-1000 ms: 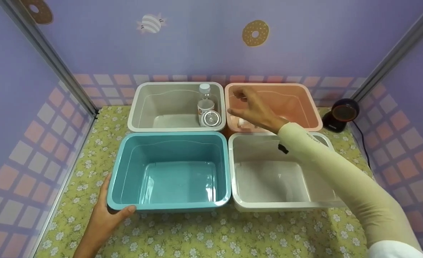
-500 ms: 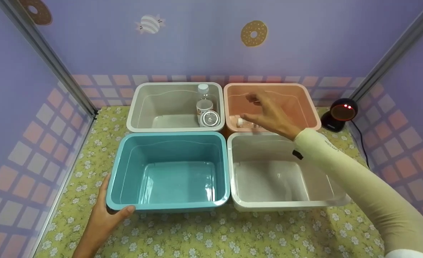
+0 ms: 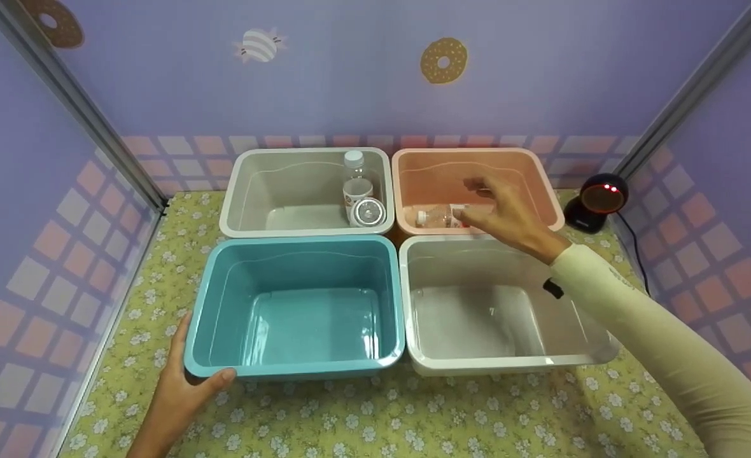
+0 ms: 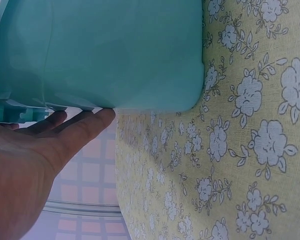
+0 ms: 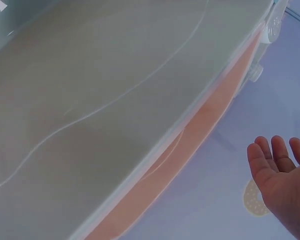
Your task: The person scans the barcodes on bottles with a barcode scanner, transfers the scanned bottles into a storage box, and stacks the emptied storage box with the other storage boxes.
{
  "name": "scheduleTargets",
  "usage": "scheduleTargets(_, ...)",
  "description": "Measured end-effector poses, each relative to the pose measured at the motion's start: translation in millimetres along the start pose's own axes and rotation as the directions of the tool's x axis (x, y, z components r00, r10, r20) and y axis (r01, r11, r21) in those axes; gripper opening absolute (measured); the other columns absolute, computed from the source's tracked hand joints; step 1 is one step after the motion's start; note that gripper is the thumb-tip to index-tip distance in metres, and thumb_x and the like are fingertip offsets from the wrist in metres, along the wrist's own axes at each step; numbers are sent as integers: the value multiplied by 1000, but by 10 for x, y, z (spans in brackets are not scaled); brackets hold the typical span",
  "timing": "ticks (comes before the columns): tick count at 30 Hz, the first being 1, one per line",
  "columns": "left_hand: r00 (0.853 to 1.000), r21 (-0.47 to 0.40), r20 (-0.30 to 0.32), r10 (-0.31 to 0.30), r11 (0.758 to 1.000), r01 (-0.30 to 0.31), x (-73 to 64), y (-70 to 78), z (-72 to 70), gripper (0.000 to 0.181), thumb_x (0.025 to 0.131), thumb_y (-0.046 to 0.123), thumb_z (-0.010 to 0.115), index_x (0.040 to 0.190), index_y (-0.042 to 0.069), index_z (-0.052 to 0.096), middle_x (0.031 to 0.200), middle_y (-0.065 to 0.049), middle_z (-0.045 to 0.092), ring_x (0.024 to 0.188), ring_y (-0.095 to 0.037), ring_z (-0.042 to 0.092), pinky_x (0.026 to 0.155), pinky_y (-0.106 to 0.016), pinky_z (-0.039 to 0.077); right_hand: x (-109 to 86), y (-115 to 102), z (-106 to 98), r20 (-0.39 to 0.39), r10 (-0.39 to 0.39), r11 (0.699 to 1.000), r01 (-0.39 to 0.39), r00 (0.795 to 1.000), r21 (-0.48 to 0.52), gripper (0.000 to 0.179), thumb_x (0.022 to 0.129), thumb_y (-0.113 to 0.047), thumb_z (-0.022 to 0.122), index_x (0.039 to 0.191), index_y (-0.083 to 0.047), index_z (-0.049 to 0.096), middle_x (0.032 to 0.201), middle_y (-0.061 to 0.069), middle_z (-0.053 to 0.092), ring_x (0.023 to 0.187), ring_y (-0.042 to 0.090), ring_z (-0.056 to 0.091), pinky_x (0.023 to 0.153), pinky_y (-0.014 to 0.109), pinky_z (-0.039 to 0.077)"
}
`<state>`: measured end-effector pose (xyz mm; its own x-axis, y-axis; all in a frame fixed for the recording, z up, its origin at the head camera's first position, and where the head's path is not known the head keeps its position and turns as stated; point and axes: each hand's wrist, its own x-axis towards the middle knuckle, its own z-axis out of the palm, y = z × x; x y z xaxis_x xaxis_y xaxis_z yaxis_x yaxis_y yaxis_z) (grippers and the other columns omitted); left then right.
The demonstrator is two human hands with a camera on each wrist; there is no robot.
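Observation:
In the head view, my left hand (image 3: 181,394) rests at the front left corner of the blue bin (image 3: 296,367), its thumb on the front rim. The left wrist view shows its fairly straight fingers (image 4: 85,130) touching the bin's outer wall. My right hand (image 3: 509,213) hovers over the peach bin (image 3: 471,156), fingers apart and nothing held. Below and left of it a clear plastic bottle (image 3: 437,217) with a white cap lies on its side in that bin; the hand hides its right end. In the right wrist view, the right hand (image 5: 285,180) appears with loosely bent fingers.
The back left grey bin (image 3: 308,152) holds a white-capped bottle (image 3: 354,162), a white cup-shaped container (image 3: 356,188) and a round silvery-ended item (image 3: 368,212). A front right grey bin (image 3: 509,364) adjoins the blue one. A black scanner-like device (image 3: 595,203) with a cord stands at right.
My right hand has drawn back to the right and toward me over the peach bin, showing more of the lying bottle. Red lights have come on in the black device. The left hand stays put.

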<state>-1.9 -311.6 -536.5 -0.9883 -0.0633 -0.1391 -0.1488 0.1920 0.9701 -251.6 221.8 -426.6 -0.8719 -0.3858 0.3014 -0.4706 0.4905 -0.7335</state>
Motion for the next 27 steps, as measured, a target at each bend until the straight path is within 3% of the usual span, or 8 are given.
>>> scheduleTargets(9,1000,-2,13,-10,1000,10,-9,14,-10,117,103,10,78,177,41,-6,179,-26,13,149,-55,42,94,-22,59,-139,23,-89,-39,26,999,-27,999,-22,64,94,-10,88,148,9,59,145,30,62,137,47,58,122,58,43)
scheduleTargets(16,1000,5,12,-11,1000,11,-1,-6,-11,119,102,10,79,177,40,-8,178,-31,14,147,-58,43,93,-24,60,-255,43,-173,-40,16,999,-18,999,-40,67,96,-12,87,154,5,57,150,28,61,139,47,58,122,61,43)
scheduleTargets(27,1000,-4,9,-12,1000,12,-13,6,-18,118,102,11,79,178,39,-7,178,-29,15,146,-57,43,94,-25,61,-488,97,-292,-67,54,997,-58,996,-57,64,97,-14,88,152,4,61,153,25,62,139,46,59,120,65,44)
